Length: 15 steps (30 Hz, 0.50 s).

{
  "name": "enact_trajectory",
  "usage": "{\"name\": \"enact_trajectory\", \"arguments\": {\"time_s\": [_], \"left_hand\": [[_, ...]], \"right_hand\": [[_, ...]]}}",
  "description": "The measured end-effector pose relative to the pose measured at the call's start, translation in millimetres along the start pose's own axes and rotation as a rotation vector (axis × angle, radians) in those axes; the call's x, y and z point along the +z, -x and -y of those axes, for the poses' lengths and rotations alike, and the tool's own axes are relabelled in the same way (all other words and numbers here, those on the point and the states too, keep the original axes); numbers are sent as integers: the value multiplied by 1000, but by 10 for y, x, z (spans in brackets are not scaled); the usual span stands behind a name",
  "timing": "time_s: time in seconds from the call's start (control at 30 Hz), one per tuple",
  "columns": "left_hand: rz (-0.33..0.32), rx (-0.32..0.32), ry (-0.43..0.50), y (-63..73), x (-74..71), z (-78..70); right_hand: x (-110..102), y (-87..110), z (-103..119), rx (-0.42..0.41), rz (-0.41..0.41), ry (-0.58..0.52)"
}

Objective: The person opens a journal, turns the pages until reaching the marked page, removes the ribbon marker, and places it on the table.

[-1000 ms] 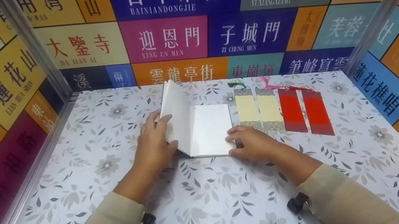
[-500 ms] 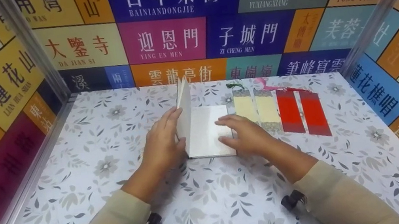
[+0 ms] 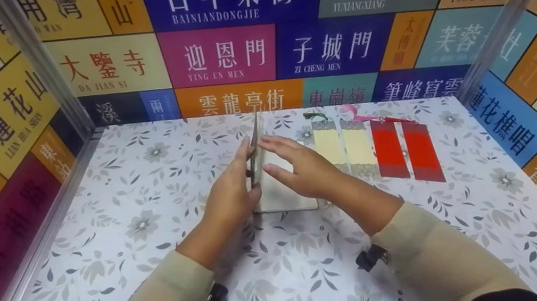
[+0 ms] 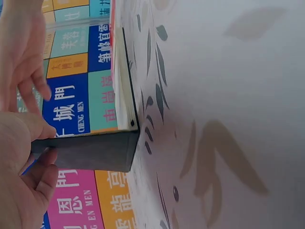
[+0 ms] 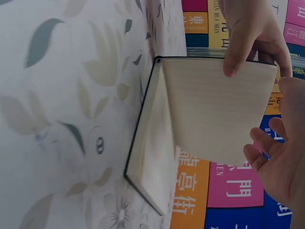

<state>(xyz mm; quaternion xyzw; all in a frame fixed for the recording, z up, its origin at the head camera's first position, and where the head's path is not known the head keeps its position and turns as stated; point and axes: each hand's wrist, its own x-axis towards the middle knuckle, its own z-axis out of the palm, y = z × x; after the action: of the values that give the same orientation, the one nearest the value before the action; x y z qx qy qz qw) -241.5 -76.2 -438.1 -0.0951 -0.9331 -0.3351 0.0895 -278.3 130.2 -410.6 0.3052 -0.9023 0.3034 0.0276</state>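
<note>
A notebook (image 3: 287, 198) with a dark cover and cream pages lies part-way open on the table. My left hand (image 3: 231, 186) pinches its raised front cover between thumb and fingers; the dark outside of the cover (image 4: 90, 152) shows in the left wrist view. Faint ruled lines mark the raised page (image 5: 214, 102) in the right wrist view. Over the flat pages, my right hand (image 3: 303, 166) has its fingers loosely extended toward that raised page. Whether its fingertips touch the paper I cannot tell.
Right of the notebook lie two cream bookmarks (image 3: 358, 144) and two red bookmarks (image 3: 422, 150), with tassels at their far ends. A floral cloth (image 3: 288, 276) covers the table. Panels with printed characters (image 3: 231, 54) enclose the back and sides.
The raised cover has swung rightward to nearly upright, with my left hand moving along. My right hand has left the notebook's lower right edge and moved left and up toward the raised page.
</note>
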Motion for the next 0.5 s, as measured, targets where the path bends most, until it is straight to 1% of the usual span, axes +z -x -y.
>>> {"name": "enact_trajectory", "arguments": {"time_s": [0.1, 0.23, 0.33, 0.43, 0.47, 0.5], "left_hand": [[4, 26, 3, -10, 38, -5], [34, 36, 12, -10, 73, 17], [88, 43, 65, -2, 86, 68], [163, 39, 111, -6, 92, 125], [190, 27, 123, -12, 94, 140], [209, 29, 118, -22, 98, 154]], "right_hand": [[-1, -51, 27, -12, 5, 5], [-6, -66, 8, -23, -13, 4], [-16, -42, -37, -19, -44, -9], [-23, 3, -105, 1, -71, -19], [-26, 22, -126, 10, -75, -25], [-30, 41, -147, 21, -78, -28]]}}
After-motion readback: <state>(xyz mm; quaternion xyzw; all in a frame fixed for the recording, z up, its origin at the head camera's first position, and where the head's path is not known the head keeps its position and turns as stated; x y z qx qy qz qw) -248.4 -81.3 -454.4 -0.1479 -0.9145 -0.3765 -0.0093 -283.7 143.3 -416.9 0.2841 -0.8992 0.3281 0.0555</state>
